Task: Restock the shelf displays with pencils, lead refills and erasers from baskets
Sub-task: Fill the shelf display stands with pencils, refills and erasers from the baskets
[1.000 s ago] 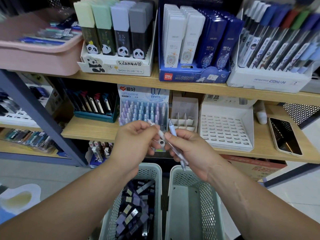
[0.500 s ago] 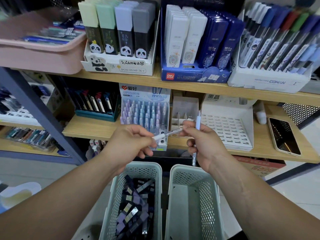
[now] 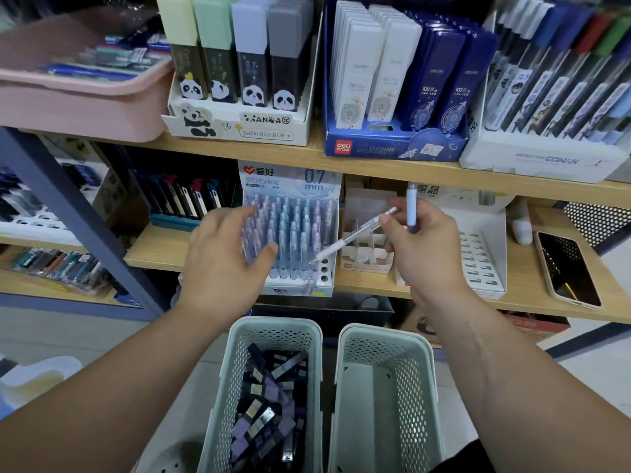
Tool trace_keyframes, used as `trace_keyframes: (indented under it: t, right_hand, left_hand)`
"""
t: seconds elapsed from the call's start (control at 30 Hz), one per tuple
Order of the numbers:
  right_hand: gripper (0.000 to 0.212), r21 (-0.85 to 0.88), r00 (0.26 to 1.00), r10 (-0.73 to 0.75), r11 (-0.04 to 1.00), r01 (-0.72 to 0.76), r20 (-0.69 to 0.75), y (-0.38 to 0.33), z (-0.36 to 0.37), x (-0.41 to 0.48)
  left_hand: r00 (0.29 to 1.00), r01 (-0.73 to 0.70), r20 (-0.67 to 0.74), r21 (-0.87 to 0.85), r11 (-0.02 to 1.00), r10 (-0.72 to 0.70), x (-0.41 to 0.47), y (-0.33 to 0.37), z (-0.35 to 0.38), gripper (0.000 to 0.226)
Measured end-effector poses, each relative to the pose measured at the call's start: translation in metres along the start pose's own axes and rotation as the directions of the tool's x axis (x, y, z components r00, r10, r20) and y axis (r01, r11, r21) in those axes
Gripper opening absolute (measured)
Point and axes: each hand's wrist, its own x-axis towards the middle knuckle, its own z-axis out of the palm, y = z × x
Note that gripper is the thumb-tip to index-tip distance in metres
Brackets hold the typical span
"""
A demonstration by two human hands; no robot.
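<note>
Pinched in the right hand [image 3: 421, 240]: a clear mechanical pencil with a white grip [image 3: 351, 237], slanted, and a pale lilac mechanical pencil [image 3: 411, 208], upright, both just before the white 0.7 mm pencil display box [image 3: 290, 180] on the wooden shelf [image 3: 153, 252]. Spread wide before that box, holding nothing: the left hand [image 3: 222, 257]. Below, dark lead-refill packs [image 3: 269, 404] in a pale green perforated plastic basket [image 3: 273, 326].

Bright, even indoor light; soft shadows; wide-angle bending at edges; motion blur throughout, worst top left

Left hand [image 3: 225, 256] splayed; right hand [image 3: 421, 249] seemingly pinches pencils [image 3: 411, 208].
</note>
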Motion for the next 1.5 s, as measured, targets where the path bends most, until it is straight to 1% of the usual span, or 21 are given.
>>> trace_keyframes:
  t: [0.07,0.13,0.2,0.27,0.33,0.43,0.53,0.67,0.8,0.97,1.07,1.13,1.23,1.4,1.5]
  right_hand:
    - [0.006,-0.032,0.999,-0.04,0.999,0.04,0.001,-0.002,-0.002,0.005]
    - [0.005,-0.057,0.998,-0.058,0.997,0.058,-0.002,-0.003,-0.005,0.008]
    - [0.01,-0.063,0.998,-0.056,0.996,0.055,-0.004,-0.002,-0.005,0.009]
    - [0.016,-0.081,0.999,-0.051,0.996,0.05,-0.013,0.003,0.0,0.008]
    - [0.014,-0.088,0.999,-0.04,0.995,0.037,-0.034,0.008,0.008,0.006]
    - [0.013,-0.025,0.997,-0.041,0.999,0.039,-0.063,0.011,0.019,0.004]
    - [0.015,0.035,0.998,-0.037,0.999,0.039,-0.059,0.011,0.026,0.003]
    - [0.015,-0.004,0.999,-0.034,0.999,0.034,-0.028,0.013,0.032,0.001]
    - [0.012,-0.042,0.996,-0.093,0.995,0.093,0.013,0.011,0.036,-0.003]
    - [0.018,-0.077,0.984,-0.175,0.981,0.177,0.038,0.01,0.042,-0.007]
    - [0.024,-0.11,0.986,-0.151,0.981,0.158,0.065,0.015,0.047,-0.006]
    - [0.02,-0.118,0.989,-0.127,0.984,0.136,0.081,0.019,0.049,-0.005]
    - [0.019,-0.188,0.984,-0.12,0.972,0.143,0.13,0.021,0.051,-0.002]
    - [0.02,-0.172,0.988,-0.067,0.981,0.09,0.137,0.024,0.057,0.0]
    - [0.017,-0.151,0.989,-0.043,0.986,0.064,0.139,0.024,0.06,-0.005]
  left_hand:
    - [0.99,-0.042,0.137,0.083,0.996,0.03,-0.001,-0.007,0.002,0.072]
    - [0.967,-0.056,0.253,0.136,0.989,0.02,-0.004,-0.011,0.004,0.084]
    - [0.957,-0.068,0.29,0.165,0.984,0.017,-0.005,-0.014,0.006,0.091]
    - [0.958,-0.082,0.284,0.168,0.982,0.031,-0.005,-0.015,0.006,0.094]
    - [0.957,-0.077,0.287,0.15,0.986,0.031,-0.004,-0.014,0.007,0.096]
    - [0.957,-0.055,0.29,0.102,0.993,0.024,-0.004,-0.014,0.01,0.098]
    - [0.954,-0.031,0.301,0.076,0.997,0.007,-0.006,-0.013,0.012,0.1]
    - [0.947,-0.011,0.322,0.034,0.999,-0.001,-0.008,-0.013,0.013,0.105]
    - [0.946,-0.019,0.324,0.032,0.999,0.008,-0.008,-0.013,0.012,0.104]
    - [0.947,-0.027,0.322,0.022,0.999,0.018,-0.008,-0.013,0.01,0.104]
    - [0.946,-0.03,0.322,0.009,0.999,0.026,-0.008,-0.015,0.01,0.104]
    - [0.944,-0.03,0.329,0.011,0.999,0.025,-0.007,-0.016,0.008,0.105]
    - [0.939,-0.038,0.343,0.013,0.999,0.032,-0.008,-0.016,0.006,0.108]
    - [0.932,-0.036,0.361,0.016,0.999,0.028,-0.007,-0.014,0.003,0.111]
    - [0.926,-0.022,0.378,0.015,1.0,0.015,-0.006,-0.013,0.001,0.113]
